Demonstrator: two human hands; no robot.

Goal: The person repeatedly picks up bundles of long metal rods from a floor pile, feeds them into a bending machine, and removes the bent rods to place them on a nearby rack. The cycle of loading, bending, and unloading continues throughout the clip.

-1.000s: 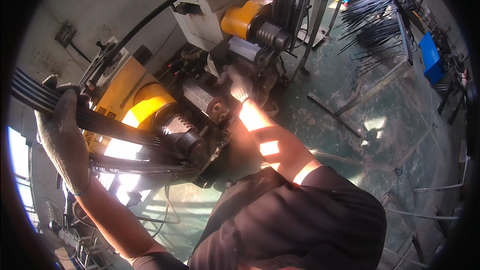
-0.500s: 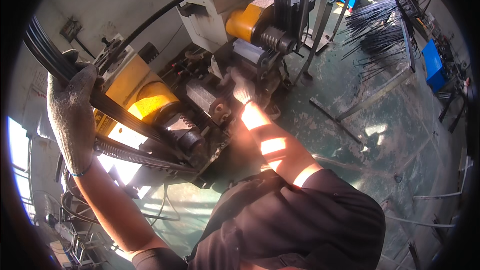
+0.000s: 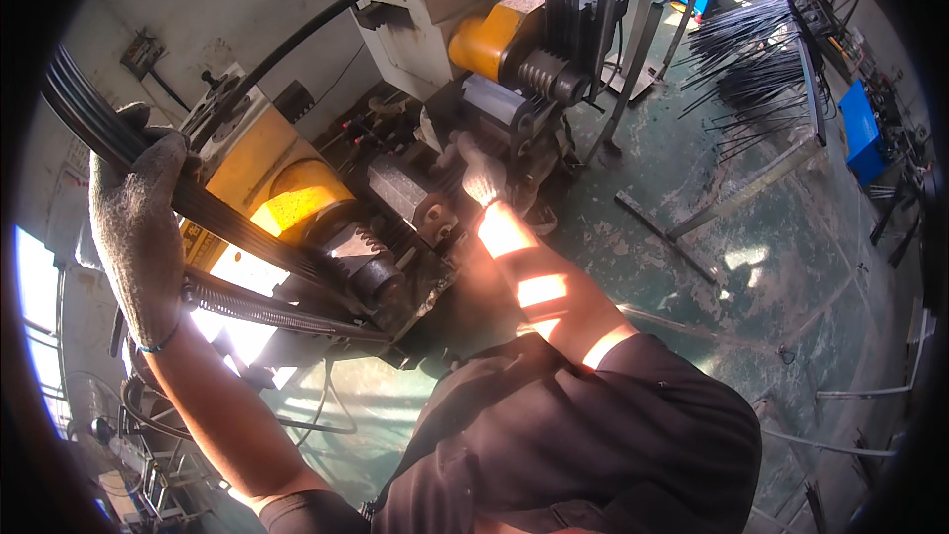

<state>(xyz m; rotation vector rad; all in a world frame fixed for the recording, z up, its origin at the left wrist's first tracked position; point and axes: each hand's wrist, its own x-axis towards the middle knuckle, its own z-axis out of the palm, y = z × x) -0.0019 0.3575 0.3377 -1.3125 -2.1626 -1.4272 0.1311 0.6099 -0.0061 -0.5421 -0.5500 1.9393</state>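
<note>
While the white-and-yellow machine (image 3: 405, 49) looms across the upper left, a long bundle of dark rods (image 3: 237, 225) slants down to its nearer head (image 3: 237, 173), high end out at the far left. Up there sits the gloved left hand (image 3: 138, 227), its grip wrapped round the bundle, no gap showing, thumb over the near side. It's apparently keeping the rods together and bearing their raised weight, hence that steep slope! Over in the middle, the gloved right hand (image 3: 482, 174) reaches low among dark machine parts, just beside a blocky metal piece (image 3: 400, 186), perhaps for bracing. Its fingertips sink into shadow, so I cannot tell how far that grip is open or what it holds. Lastly, a threaded shaft (image 3: 361, 247) lies beside the rods' low end; contact is unclear.
</note>
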